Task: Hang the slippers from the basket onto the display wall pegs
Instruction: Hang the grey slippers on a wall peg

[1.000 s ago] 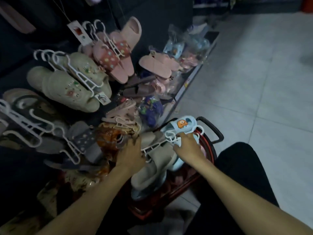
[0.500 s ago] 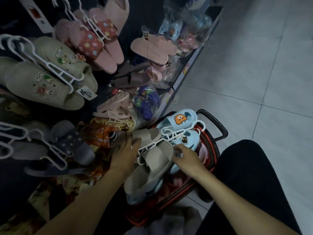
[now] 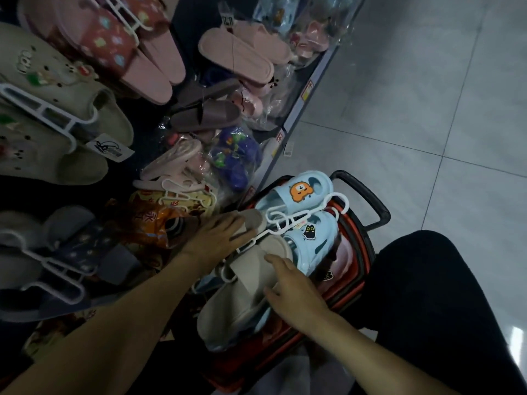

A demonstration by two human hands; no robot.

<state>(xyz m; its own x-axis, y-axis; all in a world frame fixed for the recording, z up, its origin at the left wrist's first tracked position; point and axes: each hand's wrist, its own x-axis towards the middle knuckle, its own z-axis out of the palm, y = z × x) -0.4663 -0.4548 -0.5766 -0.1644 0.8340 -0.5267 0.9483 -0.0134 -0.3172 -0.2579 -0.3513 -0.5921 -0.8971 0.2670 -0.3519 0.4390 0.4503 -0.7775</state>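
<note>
Two pairs in basket [image 3: 360, 280]: beige slippers [image 3: 242, 297] near, blue slippers [image 3: 309, 238] far.
Left hand [image 3: 219, 238]: fingers flat over far beige toe.
Right hand [image 3: 296, 292]: spread on beige strap — no closed grip.
Risk: hanger hooks [image 3: 275, 218] overlap — lifting beige could drag blue out.

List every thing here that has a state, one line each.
red basket: holding slippers.
beige slippers: lying on top in the basket, not yet hung.
light blue slippers: in the basket, beside the beige pair.
left hand: fingers straight, resting on the upper beige slipper.
right hand: on the lower beige slipper, grip unclear.
cream clogs: already hung up.
</note>
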